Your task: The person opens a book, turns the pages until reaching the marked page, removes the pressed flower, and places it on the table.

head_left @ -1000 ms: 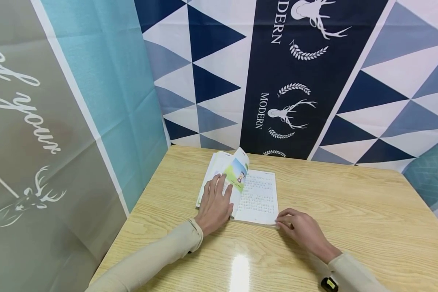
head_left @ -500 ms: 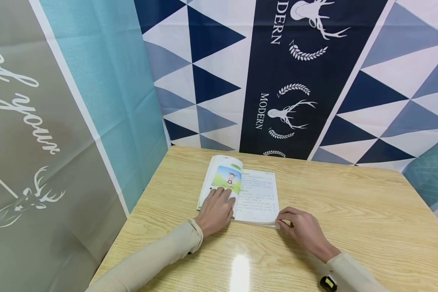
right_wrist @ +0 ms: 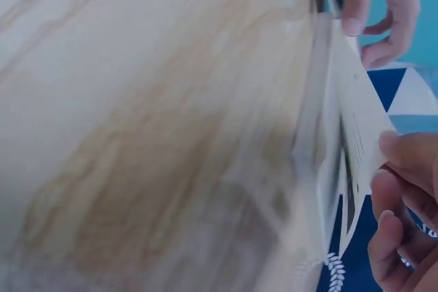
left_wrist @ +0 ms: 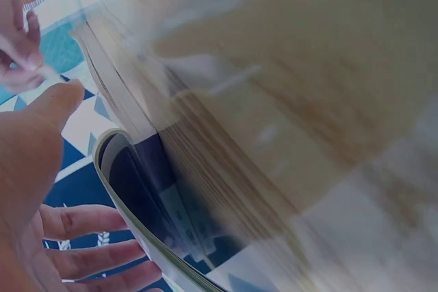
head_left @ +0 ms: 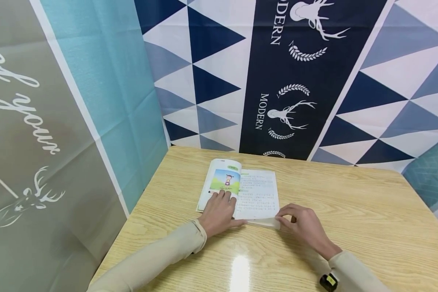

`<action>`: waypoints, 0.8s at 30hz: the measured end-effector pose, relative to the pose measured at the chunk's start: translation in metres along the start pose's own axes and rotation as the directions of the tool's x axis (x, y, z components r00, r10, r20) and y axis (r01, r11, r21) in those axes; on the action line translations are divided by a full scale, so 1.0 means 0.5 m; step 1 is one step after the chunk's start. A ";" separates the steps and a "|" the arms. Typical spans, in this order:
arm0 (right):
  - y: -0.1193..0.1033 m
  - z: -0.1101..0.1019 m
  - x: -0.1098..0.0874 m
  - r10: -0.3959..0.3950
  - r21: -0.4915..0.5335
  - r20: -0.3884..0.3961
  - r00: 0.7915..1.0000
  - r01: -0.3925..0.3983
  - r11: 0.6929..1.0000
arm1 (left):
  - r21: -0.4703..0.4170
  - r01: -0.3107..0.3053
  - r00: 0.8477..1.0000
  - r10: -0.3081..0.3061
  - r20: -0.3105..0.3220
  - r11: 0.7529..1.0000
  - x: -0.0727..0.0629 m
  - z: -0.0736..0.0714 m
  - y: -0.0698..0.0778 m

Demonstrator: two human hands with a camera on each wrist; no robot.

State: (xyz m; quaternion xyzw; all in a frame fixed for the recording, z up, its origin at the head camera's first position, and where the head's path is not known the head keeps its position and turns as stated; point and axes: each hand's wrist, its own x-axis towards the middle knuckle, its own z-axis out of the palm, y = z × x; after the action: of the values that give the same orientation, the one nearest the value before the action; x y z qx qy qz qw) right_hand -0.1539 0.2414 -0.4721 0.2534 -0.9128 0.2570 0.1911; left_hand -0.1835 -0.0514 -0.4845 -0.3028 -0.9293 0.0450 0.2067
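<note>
An open book [head_left: 257, 192] lies on the wooden table [head_left: 336, 194], with a coloured picture of a cartoon girl [head_left: 224, 180] on its left page and printed text on its right page. My left hand [head_left: 219, 211] rests across the lower left page, fingers extended and thumb pointing right along the bottom edge. At the lower right corner, my right hand [head_left: 303, 225] pinches a page [right_wrist: 363, 128], whose corner is lifted off the sheets beneath. In the left wrist view the book's curved edge [left_wrist: 116, 162] runs beside the left hand's fingers.
A patterned cloth [head_left: 211, 81] with triangles and deer heads hangs behind the table. Grey and teal cloth [head_left: 106, 81] covers the left side. A dark wrist device [head_left: 328, 282] sits at the right cuff.
The picture page, half raised before, has come down flat on the left. My left hand has drawn back slightly and spread its thumb. The right hand has raised the right page's corner.
</note>
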 end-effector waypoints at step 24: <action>-0.011 -0.008 -0.004 0.037 -0.023 0.007 0.999 -0.036 0.999 | -0.088 0.079 0.983 -0.092 -0.156 0.993 0.006 0.002 -0.014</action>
State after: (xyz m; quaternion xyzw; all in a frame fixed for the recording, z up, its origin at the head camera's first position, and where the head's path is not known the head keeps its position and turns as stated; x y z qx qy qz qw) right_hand -0.1485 0.2404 -0.4679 0.2355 -0.9209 0.2491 0.1858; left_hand -0.1898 -0.0552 -0.4829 -0.2733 -0.9229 -0.0262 0.2698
